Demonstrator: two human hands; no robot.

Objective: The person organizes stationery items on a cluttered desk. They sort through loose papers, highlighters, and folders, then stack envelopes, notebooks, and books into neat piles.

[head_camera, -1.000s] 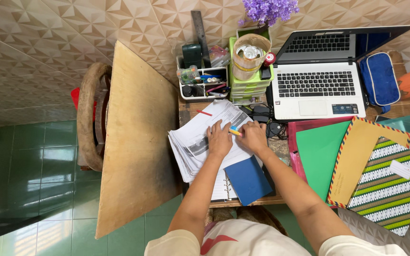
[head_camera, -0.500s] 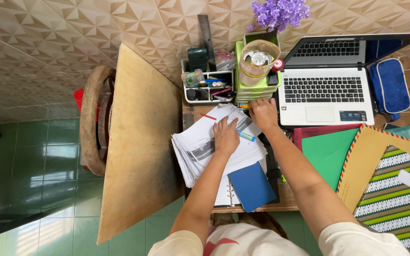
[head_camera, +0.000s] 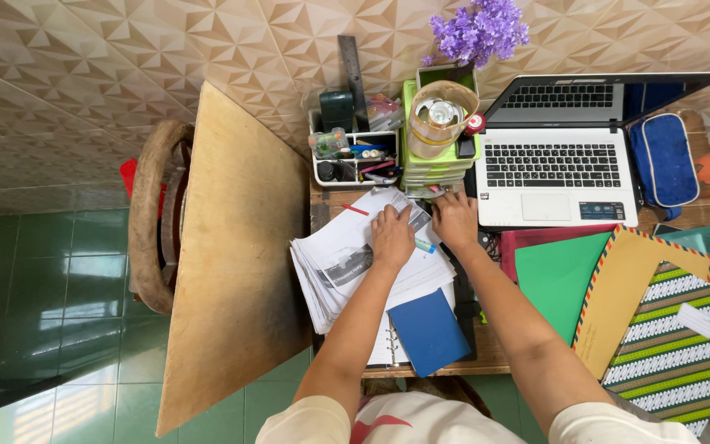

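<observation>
- The left hand (head_camera: pixel 393 236) lies palm down on the stack of printed papers (head_camera: pixel 347 259), fingers spread flat and apart, gripping nothing.
- The right hand (head_camera: pixel 454 219) rests at about 3 o'clock from the left hand, just beside it, with its fingertips reaching toward the base of the green stacked trays (head_camera: pixel 435 164); its fingers look loosely curled, and whether they pinch anything I cannot tell.
- A small pen or marker with a blue-green tip (head_camera: pixel 425 245) lies on the papers between the two hands, touching neither as far as can be seen.
- The paper stack sits on the desk (head_camera: pixel 319 204), fanned and slightly skewed; a red pen (head_camera: pixel 354 210) lies at its 12 o'clock edge.
- At 6 o'clock from the papers, a blue notebook (head_camera: pixel 430 331) lies on an open ring binder (head_camera: pixel 388 345).
- A white organiser tray of pens (head_camera: pixel 353 156) stands at 12 o'clock from the left hand, with a tape roll in a brown cup (head_camera: pixel 440 115) on the green trays beside it.
- An open white laptop (head_camera: pixel 554 164) sits at 2 o'clock from the right hand; a blue pouch (head_camera: pixel 663 159) lies at its 3 o'clock side.
- Green folder (head_camera: pixel 556 275), tan envelope (head_camera: pixel 626 288) and striped envelope (head_camera: pixel 675 345) overlap at 4 o'clock.
- A wooden board (head_camera: pixel 236 247) leans at 9 o'clock of the papers.
</observation>
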